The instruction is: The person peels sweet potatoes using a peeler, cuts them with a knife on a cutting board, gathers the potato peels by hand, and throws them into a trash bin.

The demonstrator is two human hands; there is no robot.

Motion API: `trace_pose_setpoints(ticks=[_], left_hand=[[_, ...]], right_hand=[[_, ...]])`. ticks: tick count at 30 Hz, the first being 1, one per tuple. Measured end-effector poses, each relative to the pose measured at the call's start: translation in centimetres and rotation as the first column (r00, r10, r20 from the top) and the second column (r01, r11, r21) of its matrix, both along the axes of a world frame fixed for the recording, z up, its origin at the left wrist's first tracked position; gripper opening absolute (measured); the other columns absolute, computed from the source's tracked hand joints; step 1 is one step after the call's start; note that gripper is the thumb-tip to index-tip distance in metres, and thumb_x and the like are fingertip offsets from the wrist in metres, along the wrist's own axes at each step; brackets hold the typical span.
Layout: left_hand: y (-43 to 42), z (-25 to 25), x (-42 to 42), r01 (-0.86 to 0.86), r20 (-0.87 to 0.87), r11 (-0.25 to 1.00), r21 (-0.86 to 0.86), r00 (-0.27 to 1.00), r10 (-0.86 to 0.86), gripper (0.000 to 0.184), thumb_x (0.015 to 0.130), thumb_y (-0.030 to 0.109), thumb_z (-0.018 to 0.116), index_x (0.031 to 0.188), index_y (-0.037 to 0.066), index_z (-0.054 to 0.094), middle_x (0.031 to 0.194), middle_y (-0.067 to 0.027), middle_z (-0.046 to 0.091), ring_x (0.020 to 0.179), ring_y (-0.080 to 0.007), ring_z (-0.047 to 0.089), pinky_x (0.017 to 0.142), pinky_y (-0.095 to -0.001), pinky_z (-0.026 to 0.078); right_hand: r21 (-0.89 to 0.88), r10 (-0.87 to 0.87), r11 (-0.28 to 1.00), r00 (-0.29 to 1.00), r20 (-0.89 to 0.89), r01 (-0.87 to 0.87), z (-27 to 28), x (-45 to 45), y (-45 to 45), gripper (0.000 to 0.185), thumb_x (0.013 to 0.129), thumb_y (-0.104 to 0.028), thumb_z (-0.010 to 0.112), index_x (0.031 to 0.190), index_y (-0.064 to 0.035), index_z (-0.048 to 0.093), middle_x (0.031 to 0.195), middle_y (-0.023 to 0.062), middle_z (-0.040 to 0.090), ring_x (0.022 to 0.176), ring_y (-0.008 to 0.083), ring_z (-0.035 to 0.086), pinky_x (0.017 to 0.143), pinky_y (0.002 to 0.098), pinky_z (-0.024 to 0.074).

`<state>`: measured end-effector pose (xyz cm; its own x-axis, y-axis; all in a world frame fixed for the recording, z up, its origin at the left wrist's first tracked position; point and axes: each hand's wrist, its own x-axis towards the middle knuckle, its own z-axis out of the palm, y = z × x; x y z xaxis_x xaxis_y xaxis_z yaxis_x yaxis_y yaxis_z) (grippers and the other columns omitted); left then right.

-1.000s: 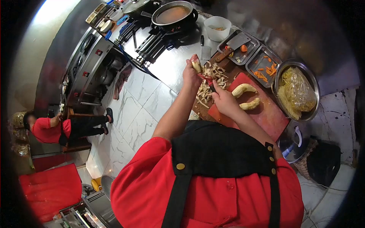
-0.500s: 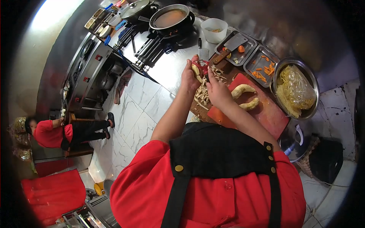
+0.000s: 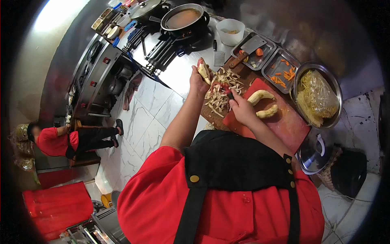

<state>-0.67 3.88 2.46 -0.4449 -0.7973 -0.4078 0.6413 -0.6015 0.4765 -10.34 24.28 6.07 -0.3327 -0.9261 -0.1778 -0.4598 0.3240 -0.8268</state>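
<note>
At a steel counter (image 3: 176,69), two bare hands hold a root and a peeler over a heap of peelings.

Above the left edge of the heap, the left hand (image 3: 198,85) pinches the root (image 3: 203,72) between thumb and fingers. The root points upward at a tilt, mostly cream with some pinkish skin near its top. The right hand (image 3: 242,110) is closed around the dark handle of the peeler (image 3: 229,95), whose red part is over the peelings (image 3: 217,101); it looks apart from the root.

The peelings lie on a wooden board (image 3: 248,74). Partly over that board is a red board (image 3: 286,127), with two curved, peeled roots (image 3: 261,96) lying on it beside the right hand.

Beyond the boards are two metal trays. A cleaver (image 3: 253,43) rests across the left tray (image 3: 266,57), beside a piece of carrot (image 3: 259,52); the right tray (image 3: 276,65) holds carrot strips (image 3: 289,75). Further right, a steel bowl (image 3: 340,102) holds yellow noodles (image 3: 307,106) and a clear bag (image 3: 324,90). Near the left tray are a ridged cutter (image 3: 219,58) and a white tub (image 3: 230,37).

Across the tiled floor (image 3: 140,107), well apart, is another person (image 3: 53,141) in red and black.
</note>
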Motion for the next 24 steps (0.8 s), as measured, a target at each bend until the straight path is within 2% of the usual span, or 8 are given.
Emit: trace_pose_setpoints(ticks=[2, 5, 7, 10, 13, 17, 19, 24], left_hand=[[0.6, 0.1, -0.4, 0.115, -0.068, 0.993, -0.031, 0.991, -0.117, 0.047, 0.098, 0.045, 0.024, 0.115, 0.017, 0.058, 0.09, -0.0033, 0.059, 0.081, -0.0211, 0.054, 0.072, -0.0362, 0.048], [3.2, 3.2, -2.6, 0.134, -0.081, 0.991, -0.017, 0.988, -0.135, 0.049, 0.097, 0.048, 0.027, 0.118, 0.013, 0.054, 0.097, -0.0073, 0.06, 0.079, -0.0252, 0.058, 0.069, -0.0375, 0.051], [2.4, 1.4, -2.3, 0.132, -0.148, 0.991, 0.018, 0.981, -0.128, 0.047, 0.097, 0.047, 0.028, 0.12, 0.015, 0.054, 0.105, -0.0092, 0.059, 0.085, -0.0281, 0.058, 0.074, -0.0425, 0.051], [1.8, 1.0, -1.6, 0.111, 0.047, 0.992, -0.052, 0.993, -0.109, 0.045, 0.097, 0.047, 0.029, 0.122, 0.019, 0.054, 0.097, -0.0069, 0.059, 0.075, -0.0236, 0.054, 0.071, -0.0436, 0.05], [0.8, 0.1, -0.9, 0.093, 0.038, 0.991, -0.101, 0.995, -0.09, 0.046, 0.097, 0.047, 0.03, 0.123, 0.017, 0.053, 0.091, -0.0052, 0.058, 0.07, -0.0218, 0.052, 0.067, -0.0411, 0.05], [-0.5, -2.4, -1.4, -0.031, -0.08, 0.999, -0.017, 0.996, 0.029, 0.049, 0.096, 0.049, 0.03, 0.11, 0.01, 0.055, 0.087, -0.0048, 0.058, 0.071, -0.0207, 0.055, 0.064, -0.0361, 0.051], [0.1, -0.1, -1.1, -0.057, -0.119, 0.995, 0.078, 0.991, 0.066, 0.052, 0.095, 0.052, 0.03, 0.104, 0.006, 0.053, 0.085, -0.008, 0.058, 0.071, -0.0227, 0.057, 0.063, -0.0352, 0.051], [0.2, -0.4, -0.9, 0.146, -0.157, 0.988, -0.052, 0.976, -0.152, 0.053, 0.094, 0.053, 0.031, 0.102, 0.005, 0.053, 0.086, -0.0089, 0.059, 0.077, -0.0242, 0.058, 0.07, -0.0384, 0.051]], right_hand=[[-0.108, -0.032, 0.994, 0.999, -0.014, 0.03, 1.9, -0.2, -1.0, 0.051, 0.089, -0.024, 0.047, 0.137, -0.0096, 0.035, 0.087, 0.0258, 0.061, 0.085, 0.0413, 0.059, 0.074, 0.0476, 0.0463], [-0.31, -0.072, 0.951, 0.971, -0.226, -0.001, 1.7, -0.4, -3.4, 0.053, 0.089, -0.022, 0.047, 0.138, -0.0072, 0.033, 0.08, 0.0253, 0.06, 0.077, 0.0424, 0.059, 0.069, 0.0491, 0.0465], [-0.237, -0.041, 0.971, 0.961, -0.273, -0.026, 2.6, 0.0, -3.5, 0.053, 0.09, -0.022, 0.047, 0.138, -0.0056, 0.032, 0.079, 0.0252, 0.059, 0.077, 0.0431, 0.059, 0.07, 0.0496, 0.0467], [0.002, 0.074, 0.997, 0.974, -0.215, -0.076, 2.4, 1.3, -2.3, 0.054, 0.09, -0.022, 0.048, 0.139, -0.0102, 0.031, 0.088, 0.0254, 0.06, 0.081, 0.0427, 0.058, 0.072, 0.0494, 0.0457], [0.056, 0.069, 0.997, 0.978, -0.198, -0.059, 2.3, 2.1, -0.1, 0.053, 0.09, -0.024, 0.048, 0.139, -0.0119, 0.031, 0.099, 0.0251, 0.06, 0.089, 0.0427, 0.058, 0.077, 0.0486, 0.0461], [-0.02, 0.036, 0.999, 0.998, 0.058, -0.035, -0.5, 1.1, 0.7, 0.051, 0.089, -0.029, 0.046, 0.137, -0.0129, 0.036, 0.096, 0.0244, 0.062, 0.092, 0.0401, 0.059, 0.08, 0.0453, 0.0455], [0.017, 0.049, 0.999, 0.999, 0.018, -0.049, -0.4, 0.4, 1.3, 0.05, 0.089, -0.029, 0.047, 0.136, -0.0128, 0.038, 0.095, 0.0249, 0.062, 0.093, 0.0386, 0.06, 0.08, 0.0438, 0.0456], [-0.135, -0.066, 0.989, 0.996, -0.053, 0.059, 4.0, 0.1, -0.5, 0.052, 0.09, -0.025, 0.046, 0.138, -0.0088, 0.034, 0.088, 0.0277, 0.06, 0.086, 0.0427, 0.059, 0.075, 0.0475, 0.0458]])
